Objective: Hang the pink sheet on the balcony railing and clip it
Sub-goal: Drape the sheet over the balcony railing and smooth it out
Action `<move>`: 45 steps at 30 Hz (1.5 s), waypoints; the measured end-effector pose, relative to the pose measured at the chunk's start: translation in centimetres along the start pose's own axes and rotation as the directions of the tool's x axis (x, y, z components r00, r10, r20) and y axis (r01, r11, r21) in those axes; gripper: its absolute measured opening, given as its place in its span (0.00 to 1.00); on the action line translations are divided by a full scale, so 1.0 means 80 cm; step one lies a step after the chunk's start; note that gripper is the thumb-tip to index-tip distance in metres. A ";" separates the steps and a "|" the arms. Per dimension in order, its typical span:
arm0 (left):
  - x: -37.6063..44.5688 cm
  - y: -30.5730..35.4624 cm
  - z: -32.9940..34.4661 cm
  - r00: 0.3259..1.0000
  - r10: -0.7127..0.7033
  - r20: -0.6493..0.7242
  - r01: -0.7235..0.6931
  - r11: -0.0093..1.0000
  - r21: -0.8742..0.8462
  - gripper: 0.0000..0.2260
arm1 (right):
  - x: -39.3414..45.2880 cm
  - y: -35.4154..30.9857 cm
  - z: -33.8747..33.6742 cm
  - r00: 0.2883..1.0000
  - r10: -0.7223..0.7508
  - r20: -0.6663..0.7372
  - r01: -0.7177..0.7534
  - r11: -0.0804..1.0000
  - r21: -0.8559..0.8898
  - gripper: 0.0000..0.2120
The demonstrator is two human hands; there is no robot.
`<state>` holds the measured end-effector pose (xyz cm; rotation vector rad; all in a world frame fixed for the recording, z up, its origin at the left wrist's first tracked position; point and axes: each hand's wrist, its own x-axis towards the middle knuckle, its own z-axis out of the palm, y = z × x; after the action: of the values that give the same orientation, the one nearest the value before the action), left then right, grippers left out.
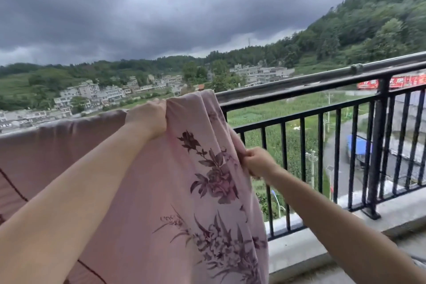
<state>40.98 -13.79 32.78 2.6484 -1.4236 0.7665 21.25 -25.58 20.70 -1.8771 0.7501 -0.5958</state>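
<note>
Both arms are reaching out: left hand is gripping the pink sheet at twelve o'clock on the railing; right hand is pinching its three o'clock edge. Hanging is nearly done; no clips showing yet.

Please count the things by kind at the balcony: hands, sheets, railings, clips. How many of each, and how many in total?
Hands: 2, the left hand and the right hand, both gripping the cloth
Pink sheet: 1
Balcony railing: 1
Clips: 0 visible
Total: 4
</note>
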 end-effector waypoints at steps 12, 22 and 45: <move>0.039 0.029 -0.022 0.995 -0.096 0.028 0.095 0.995 0.043 0.26 | 0.127 -0.213 -0.234 0.734 -0.244 -0.634 0.397 0.911 0.109 0.14; 0.173 0.124 -0.044 0.879 -0.280 -0.385 0.304 0.953 0.001 0.12 | 0.291 -0.255 -0.309 0.619 -0.676 -0.399 0.338 0.688 -0.642 0.19; 0.125 0.298 0.015 0.900 0.252 -0.356 -0.317 0.939 -0.137 0.20 | 0.123 0.065 -0.292 0.880 -0.207 -0.427 0.210 0.977 -0.039 0.24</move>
<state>27.10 -35.64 31.52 2.0689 -1.7036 0.9877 10.75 -48.65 25.76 -1.8515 0.8255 -1.1778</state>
